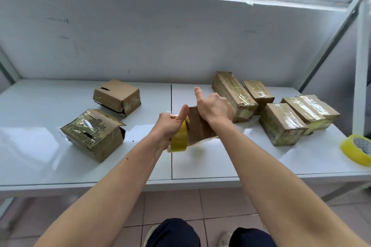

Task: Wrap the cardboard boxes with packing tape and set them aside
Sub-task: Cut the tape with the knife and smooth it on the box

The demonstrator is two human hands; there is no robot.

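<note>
My left hand [170, 126] grips the roll of yellow packing tape [179, 140], fingers curled round it, thumb raised. My right hand [213, 107] clamps the top of the cardboard box [198, 126], fingers wrapped over its far side, thumb up. Box and roll are held together just above the counter [50, 154].

Step in hand, as I judge it: winding tape round this box. The next move calls for steady tension on the roll while the box turns.

Five wrapped boxes [281, 124] lie to the right; two torn, open boxes [94, 133] wait on the left. A spare tape roll [357, 151] sits at the right edge. White shelf backing above, tiled floor below.
</note>
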